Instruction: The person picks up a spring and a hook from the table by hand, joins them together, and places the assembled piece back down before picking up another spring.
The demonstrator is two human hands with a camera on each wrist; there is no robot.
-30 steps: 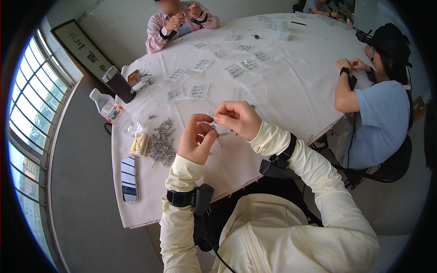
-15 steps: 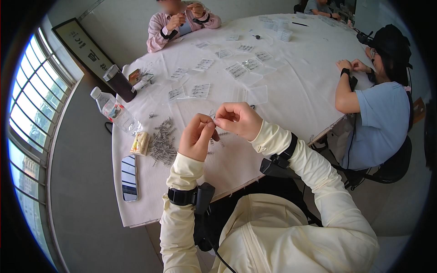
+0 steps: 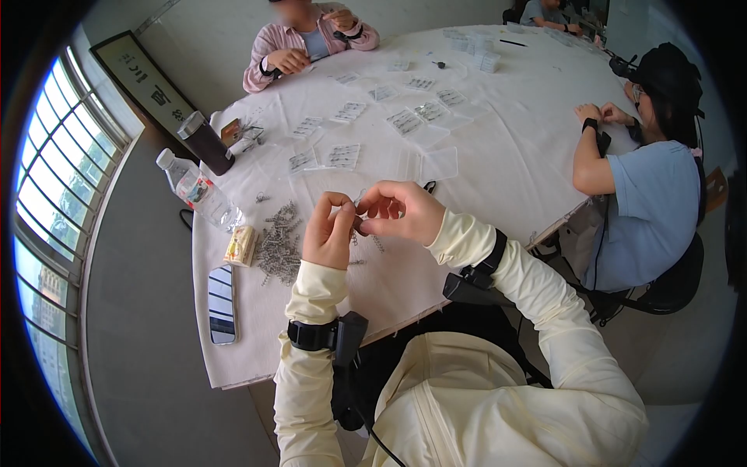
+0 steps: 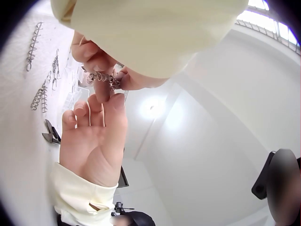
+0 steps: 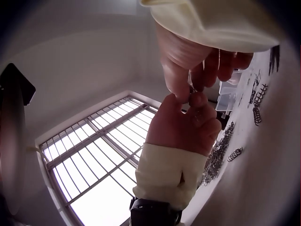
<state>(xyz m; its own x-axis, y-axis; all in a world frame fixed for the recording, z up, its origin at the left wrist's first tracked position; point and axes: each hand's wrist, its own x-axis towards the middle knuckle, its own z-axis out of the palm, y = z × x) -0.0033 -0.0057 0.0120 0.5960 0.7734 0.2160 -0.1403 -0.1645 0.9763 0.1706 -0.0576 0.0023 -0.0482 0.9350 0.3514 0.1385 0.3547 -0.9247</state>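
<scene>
In front of me at the near side of the table, my left hand [image 3: 327, 236] and right hand [image 3: 410, 214] meet at the fingertips. A thin wire coil spring [image 4: 99, 76] lies across the left fingers, pinched near its end by the left thumb. From the other side, the right thumb and index finger pinch at that same end, as the right wrist view also shows; the fingertips hide part of it. Just left of my hands lies a heap of similar springs [image 3: 278, 247]. A few loose springs [image 4: 41, 92] lie below the hands.
Dark-jawed pliers [image 4: 51, 133] lie on the cloth beyond my right hand. Clear plastic boxes [image 3: 342, 156] with small parts spread across the table. At the left stand a bottle [image 3: 198, 193], a thermos [image 3: 206, 144], a tissue pack [image 3: 240, 246] and a phone [image 3: 222, 303]. Other people sit around the table.
My right index finger and thumb have spread apart and shifted slightly left around the left fingertips. The left fingers have drawn closer together. The person across has lowered one hand to the table.
</scene>
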